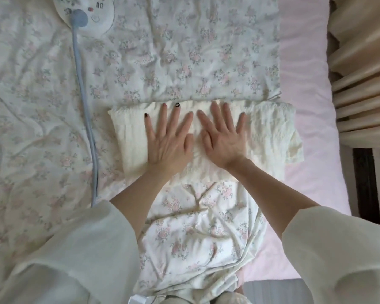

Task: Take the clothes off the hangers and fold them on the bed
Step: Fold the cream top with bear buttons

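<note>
Both my hands lie flat, fingers straight and spread, pressing down on the folded cream garment (206, 137); neither one curls round or pinches anything. My left hand (169, 141) covers the left-middle of the fold, its fingertips stopping just short of the far edge. My right hand (223, 137) sits just beside it, thumbs nearly touching, its fingertips reaching that same far edge.

The garment is a wide, flat rectangle lying across the flowered quilt (140, 62). Its left edge is rounded and clear of my left hand. Its right end is a looser, crinkled layer that pokes out past my right hand and hangs over onto the pink sheet (305, 62). The near edge lies under my wrists, where a bunched fold of the quilt meets it.

To the left there is open quilt between the garment and a pale blue cord (86, 119), which runs from a round white cushion (86, 14) at the top down toward my left sleeve (75, 249). Beyond the far edge the quilt runs open and wrinkled. To the right, the pink sheet forms a bare strip up to the bed's edge, with beige curtain folds (364, 95) past it. My right sleeve (338, 249) hangs over the lower right corner.
</note>
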A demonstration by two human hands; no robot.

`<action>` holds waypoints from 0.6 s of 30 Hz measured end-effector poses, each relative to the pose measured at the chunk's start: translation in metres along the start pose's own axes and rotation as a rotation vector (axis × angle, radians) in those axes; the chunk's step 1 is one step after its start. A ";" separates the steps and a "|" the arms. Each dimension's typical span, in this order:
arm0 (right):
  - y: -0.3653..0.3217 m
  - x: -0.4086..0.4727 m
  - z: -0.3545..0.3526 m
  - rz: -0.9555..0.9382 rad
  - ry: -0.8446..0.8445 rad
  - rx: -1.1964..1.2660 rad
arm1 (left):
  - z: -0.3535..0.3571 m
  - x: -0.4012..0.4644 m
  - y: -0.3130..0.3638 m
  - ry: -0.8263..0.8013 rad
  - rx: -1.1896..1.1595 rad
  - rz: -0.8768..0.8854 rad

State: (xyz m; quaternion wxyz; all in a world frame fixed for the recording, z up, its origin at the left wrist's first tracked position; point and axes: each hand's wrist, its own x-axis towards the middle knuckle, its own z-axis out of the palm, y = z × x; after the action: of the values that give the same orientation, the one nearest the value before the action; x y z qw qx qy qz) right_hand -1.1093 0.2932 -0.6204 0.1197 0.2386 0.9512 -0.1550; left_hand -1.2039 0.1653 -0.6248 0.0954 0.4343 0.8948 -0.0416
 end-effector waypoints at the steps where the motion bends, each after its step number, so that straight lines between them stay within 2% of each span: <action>1: 0.009 0.002 0.007 0.018 -0.024 -0.033 | 0.008 0.001 -0.008 -0.006 0.035 -0.016; 4: 0.044 0.002 0.016 0.069 -0.019 -0.071 | 0.020 0.000 -0.033 0.011 0.080 -0.102; 7: 0.077 -0.001 0.019 0.204 0.006 -0.093 | 0.026 -0.002 -0.045 0.017 0.034 -0.212; 12: 0.114 -0.020 0.030 0.489 -0.044 0.077 | 0.031 0.000 -0.049 -0.022 -0.197 -0.474; 18: 0.111 -0.051 0.032 0.645 0.011 0.136 | 0.018 -0.001 -0.030 0.003 -0.242 -0.564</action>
State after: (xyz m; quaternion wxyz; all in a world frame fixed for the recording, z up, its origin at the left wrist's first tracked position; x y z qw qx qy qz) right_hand -1.0058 0.3540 -0.6613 0.1415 0.5358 0.8146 -0.1710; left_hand -1.2244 0.1437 -0.6421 0.1297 0.1541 0.9786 0.0412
